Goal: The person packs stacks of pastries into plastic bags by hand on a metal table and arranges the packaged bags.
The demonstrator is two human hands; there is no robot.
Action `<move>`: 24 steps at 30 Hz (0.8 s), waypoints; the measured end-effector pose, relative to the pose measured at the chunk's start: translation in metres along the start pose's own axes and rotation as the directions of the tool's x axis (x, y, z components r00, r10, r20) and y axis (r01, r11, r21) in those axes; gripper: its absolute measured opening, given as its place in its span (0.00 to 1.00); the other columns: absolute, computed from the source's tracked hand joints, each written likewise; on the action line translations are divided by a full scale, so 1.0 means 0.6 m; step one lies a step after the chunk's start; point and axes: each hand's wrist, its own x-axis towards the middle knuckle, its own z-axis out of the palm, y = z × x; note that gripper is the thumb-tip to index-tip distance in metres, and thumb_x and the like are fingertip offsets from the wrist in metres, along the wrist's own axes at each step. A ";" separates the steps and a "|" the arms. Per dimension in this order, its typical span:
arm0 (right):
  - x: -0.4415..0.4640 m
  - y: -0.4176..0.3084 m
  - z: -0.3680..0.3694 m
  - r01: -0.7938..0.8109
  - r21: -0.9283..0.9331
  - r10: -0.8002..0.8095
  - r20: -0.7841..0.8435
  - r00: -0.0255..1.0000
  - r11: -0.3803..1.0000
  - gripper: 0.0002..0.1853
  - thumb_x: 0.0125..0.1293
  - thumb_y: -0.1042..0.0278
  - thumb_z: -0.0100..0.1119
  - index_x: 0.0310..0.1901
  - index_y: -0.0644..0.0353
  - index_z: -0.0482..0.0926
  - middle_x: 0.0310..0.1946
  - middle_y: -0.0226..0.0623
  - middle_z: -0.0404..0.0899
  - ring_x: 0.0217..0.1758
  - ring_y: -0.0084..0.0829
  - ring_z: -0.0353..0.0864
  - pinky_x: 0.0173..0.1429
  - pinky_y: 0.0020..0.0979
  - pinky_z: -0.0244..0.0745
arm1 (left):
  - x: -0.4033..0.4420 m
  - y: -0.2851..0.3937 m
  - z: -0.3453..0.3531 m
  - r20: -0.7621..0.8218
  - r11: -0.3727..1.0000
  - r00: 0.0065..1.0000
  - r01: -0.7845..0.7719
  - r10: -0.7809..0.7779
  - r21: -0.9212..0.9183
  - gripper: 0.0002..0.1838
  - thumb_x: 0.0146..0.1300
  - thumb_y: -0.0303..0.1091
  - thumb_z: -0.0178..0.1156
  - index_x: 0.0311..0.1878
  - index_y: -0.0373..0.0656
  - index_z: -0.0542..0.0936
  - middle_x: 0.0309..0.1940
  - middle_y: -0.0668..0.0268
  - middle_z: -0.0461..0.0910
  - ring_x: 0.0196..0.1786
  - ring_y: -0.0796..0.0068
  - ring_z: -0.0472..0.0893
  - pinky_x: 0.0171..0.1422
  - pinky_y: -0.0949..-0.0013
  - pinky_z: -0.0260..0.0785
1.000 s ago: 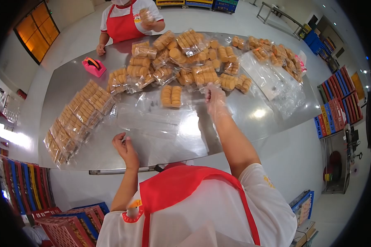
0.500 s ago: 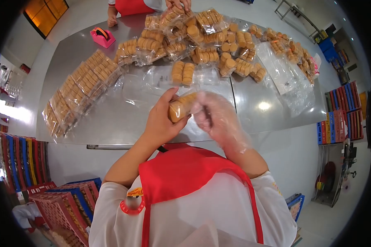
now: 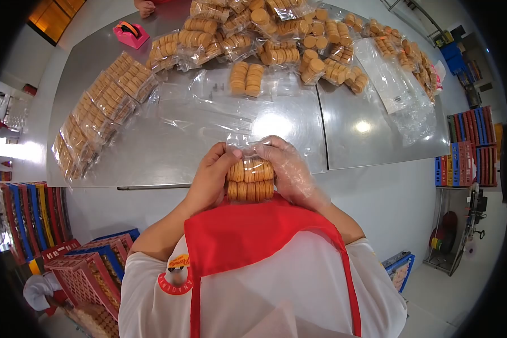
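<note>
A clear bag of cookies [image 3: 250, 183], with the round cookies stacked in two rows, hangs between my hands at the near table edge. My bare left hand [image 3: 213, 172] pinches the bag's upper left corner. On the other side, my right hand [image 3: 284, 172], in a clear plastic glove, grips the upper right corner. The bag's open-looking top lies flat above the cookies; whether it is sealed I cannot tell. Beyond my hands, two rows of unbagged-looking cookies [image 3: 246, 79] rest on clear plastic bags [image 3: 200, 93] on the steel table [image 3: 208, 121].
Filled cookie bags stand in a slanting row [image 3: 104, 101] at the left. A pile of bagged cookies [image 3: 236, 42] covers the back. A pink tape dispenser [image 3: 131, 35] sits back left, near another person's hand [image 3: 145, 8]. More clear bags [image 3: 397, 90] lie at the right.
The cookies, earlier held tilted above the table, are now lower and closer to my body, with two rows facing me. Both hands have moved to the bag's top corners. The view has shifted slightly.
</note>
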 end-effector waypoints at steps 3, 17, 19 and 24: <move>0.003 -0.016 0.011 -0.301 0.336 0.338 -0.057 0.939 0.893 0.10 0.71 0.67 0.59 0.45 0.66 0.76 0.41 0.37 0.80 0.43 0.27 0.82 0.50 0.29 0.81 | 0.003 -0.008 -0.020 -0.037 1.000 0.999 -0.019 0.020 0.022 0.04 0.69 0.27 0.57 0.42 0.37 0.75 0.37 0.64 0.79 0.42 0.77 0.79 0.49 0.70 0.75; -0.015 -0.059 0.003 -0.531 0.197 0.530 0.064 0.846 0.824 0.10 0.69 0.71 0.58 0.48 0.67 0.79 0.49 0.41 0.80 0.51 0.30 0.80 0.57 0.33 0.80 | -0.027 -0.013 -0.044 0.073 0.995 0.993 -0.090 0.088 0.032 0.08 0.67 0.22 0.58 0.47 0.34 0.82 0.43 0.63 0.80 0.49 0.74 0.78 0.57 0.68 0.72; -0.020 -0.062 0.000 -0.500 0.204 0.481 0.141 0.866 0.841 0.11 0.70 0.72 0.56 0.50 0.68 0.79 0.50 0.41 0.80 0.53 0.31 0.80 0.59 0.35 0.78 | -0.025 -0.009 -0.060 0.165 0.994 0.983 -0.090 0.080 0.056 0.10 0.66 0.21 0.58 0.49 0.34 0.82 0.49 0.63 0.78 0.52 0.74 0.77 0.57 0.68 0.71; -0.026 -0.056 -0.022 -0.486 0.170 0.430 0.281 0.858 0.857 0.14 0.72 0.70 0.55 0.54 0.69 0.80 0.54 0.41 0.79 0.58 0.33 0.78 0.66 0.36 0.74 | -0.031 0.000 -0.083 0.332 0.966 0.939 -0.161 0.086 0.204 0.12 0.62 0.21 0.58 0.49 0.34 0.83 0.58 0.59 0.73 0.59 0.70 0.74 0.64 0.66 0.68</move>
